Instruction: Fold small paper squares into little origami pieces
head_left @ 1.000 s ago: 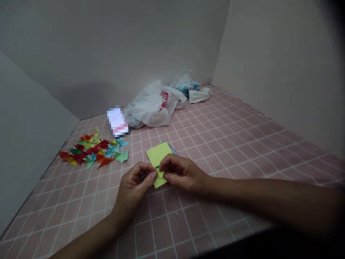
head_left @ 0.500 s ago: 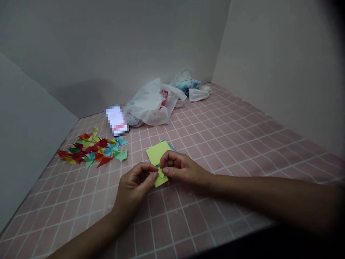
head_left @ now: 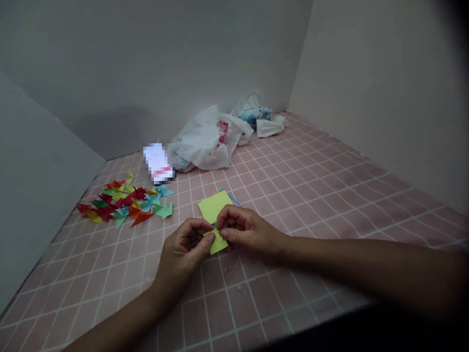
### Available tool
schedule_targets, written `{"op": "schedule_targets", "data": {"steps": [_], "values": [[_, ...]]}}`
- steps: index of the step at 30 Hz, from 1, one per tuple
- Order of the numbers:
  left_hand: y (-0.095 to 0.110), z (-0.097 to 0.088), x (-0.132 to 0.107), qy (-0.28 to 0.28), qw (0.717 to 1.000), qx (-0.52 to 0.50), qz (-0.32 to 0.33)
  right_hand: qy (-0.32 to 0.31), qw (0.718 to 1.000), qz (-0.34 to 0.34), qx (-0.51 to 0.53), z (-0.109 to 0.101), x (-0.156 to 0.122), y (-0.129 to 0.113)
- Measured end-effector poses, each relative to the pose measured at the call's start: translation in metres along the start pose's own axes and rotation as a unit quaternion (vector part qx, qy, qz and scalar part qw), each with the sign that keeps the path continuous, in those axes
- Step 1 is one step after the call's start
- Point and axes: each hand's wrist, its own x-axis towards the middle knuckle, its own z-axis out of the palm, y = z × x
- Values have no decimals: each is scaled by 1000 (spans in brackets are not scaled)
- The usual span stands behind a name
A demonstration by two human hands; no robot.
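Note:
My left hand [head_left: 185, 254] and my right hand [head_left: 244, 230] meet over a small yellow-green paper piece [head_left: 218, 243], each pinching it with thumb and fingertips just above the pink checked tabletop [head_left: 293, 195]. The paper is partly folded and partly hidden by my fingers. Right behind my hands lies a stack of square paper sheets [head_left: 213, 205], yellow-green on top with blue and pink edges showing.
A pile of several folded paper shapes [head_left: 122, 201] in red, green, blue, orange and yellow lies at the left. Behind it are a blurred white packet [head_left: 158, 163], a crumpled white plastic bag [head_left: 205, 142] and a tissue pack [head_left: 256, 116]. Grey walls enclose the table.
Both hands have shifted slightly toward the stack while working the yellow-green paper; my fingers have re-gripped it. Nothing else has moved.

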Motion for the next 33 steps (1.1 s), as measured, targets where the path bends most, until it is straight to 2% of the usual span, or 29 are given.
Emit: {"op": "schedule_targets", "data": {"steps": [6,12,21,26,33], "values": [[2,1,0,2,1000,3,3,6,999,-20,-42,-1,1,0],[4,1,1,-5,1000,-9,-7,9,992,-73,-99,-1,0,2],[-6,-6,3,-9,992,-115,-53,49,972,-136,-186,-3,-1,4],[-8,-9,4,-44,996,-59,-53,53,968,-146,-195,-4,-2,4],[-6,-6,5,-31,998,-22,-41,46,964,-158,-209,-3,-2,6]]}}
